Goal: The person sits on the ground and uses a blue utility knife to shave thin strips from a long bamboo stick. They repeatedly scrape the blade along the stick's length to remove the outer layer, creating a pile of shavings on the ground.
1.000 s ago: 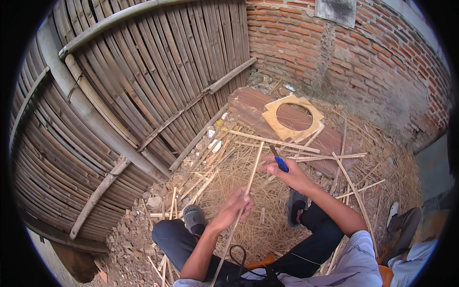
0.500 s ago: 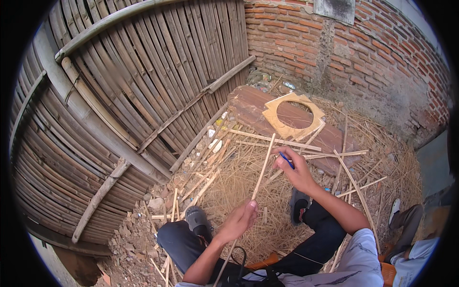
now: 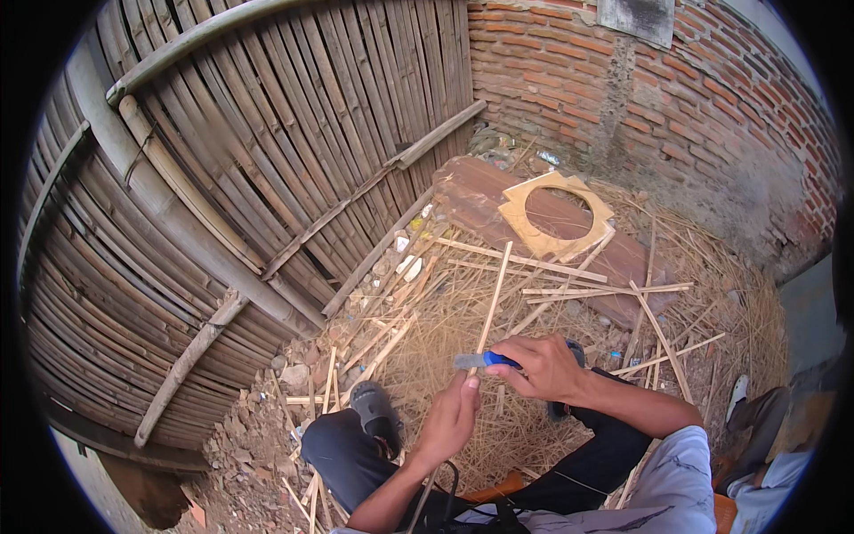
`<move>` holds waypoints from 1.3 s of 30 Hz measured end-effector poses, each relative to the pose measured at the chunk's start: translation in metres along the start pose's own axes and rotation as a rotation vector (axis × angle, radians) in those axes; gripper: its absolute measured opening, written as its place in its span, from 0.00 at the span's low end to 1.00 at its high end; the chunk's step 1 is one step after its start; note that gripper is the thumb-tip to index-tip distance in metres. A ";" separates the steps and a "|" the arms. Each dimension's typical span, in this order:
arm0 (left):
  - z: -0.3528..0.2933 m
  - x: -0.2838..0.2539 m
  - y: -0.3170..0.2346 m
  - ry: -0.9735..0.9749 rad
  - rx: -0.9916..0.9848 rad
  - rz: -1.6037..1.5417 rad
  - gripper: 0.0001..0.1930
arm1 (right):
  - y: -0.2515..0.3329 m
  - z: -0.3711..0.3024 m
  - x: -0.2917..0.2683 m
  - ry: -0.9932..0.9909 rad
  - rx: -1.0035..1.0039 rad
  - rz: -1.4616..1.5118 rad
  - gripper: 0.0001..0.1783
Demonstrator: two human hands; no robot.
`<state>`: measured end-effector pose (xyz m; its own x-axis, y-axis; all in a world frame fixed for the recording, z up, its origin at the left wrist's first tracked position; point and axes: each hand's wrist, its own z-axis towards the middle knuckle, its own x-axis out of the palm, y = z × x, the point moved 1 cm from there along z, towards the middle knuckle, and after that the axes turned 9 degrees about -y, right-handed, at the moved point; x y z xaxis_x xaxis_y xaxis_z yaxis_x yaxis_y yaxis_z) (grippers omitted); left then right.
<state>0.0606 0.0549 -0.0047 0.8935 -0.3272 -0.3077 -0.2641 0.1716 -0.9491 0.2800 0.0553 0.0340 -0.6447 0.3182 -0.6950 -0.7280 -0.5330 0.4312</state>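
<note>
A long, pale strip of bamboo [image 3: 495, 298] slants away in front of me, its lower end running back past my wrist toward my lap. My left hand [image 3: 447, 420] is closed round it, thumb on top. Just beyond that thumb, my right hand [image 3: 544, 369] grips a knife with a blue handle [image 3: 500, 360]. Its broad grey blade [image 3: 467, 361] points left and lies across the strip, close to the left fingertips. Whether the edge bites into the bamboo I cannot tell.
Several loose strips [image 3: 525, 258] and fine shavings [image 3: 445, 311] cover the ground. A brown board [image 3: 471, 191] carries a yellowish panel with a round hole [image 3: 519, 222]. A bamboo wall [image 3: 294, 160] stands left, a brick wall [image 3: 551, 80] behind. Another person's leg [image 3: 761, 423] shows at right.
My right hand has come down and toward me along the strip, bringing the knife blade from beside its far part to just above my left hand. My left hand keeps its hold.
</note>
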 end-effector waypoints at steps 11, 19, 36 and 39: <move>-0.003 -0.003 -0.003 -0.121 -0.014 0.182 0.13 | -0.013 0.012 0.011 -0.053 0.016 -0.059 0.17; -0.003 -0.009 -0.005 -0.141 0.035 0.221 0.14 | -0.043 0.046 -0.013 -0.266 0.057 -0.178 0.16; -0.008 -0.016 0.017 -0.165 -0.073 0.105 0.14 | -0.005 0.014 0.028 0.023 -0.018 0.047 0.17; -0.007 -0.015 0.010 -0.183 -0.052 0.117 0.14 | -0.003 0.014 0.035 0.022 -0.030 0.105 0.15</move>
<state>0.0416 0.0547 -0.0100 0.9054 -0.1327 -0.4033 -0.3841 0.1485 -0.9113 0.2565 0.0794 0.0164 -0.7115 0.2427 -0.6595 -0.6495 -0.5855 0.4852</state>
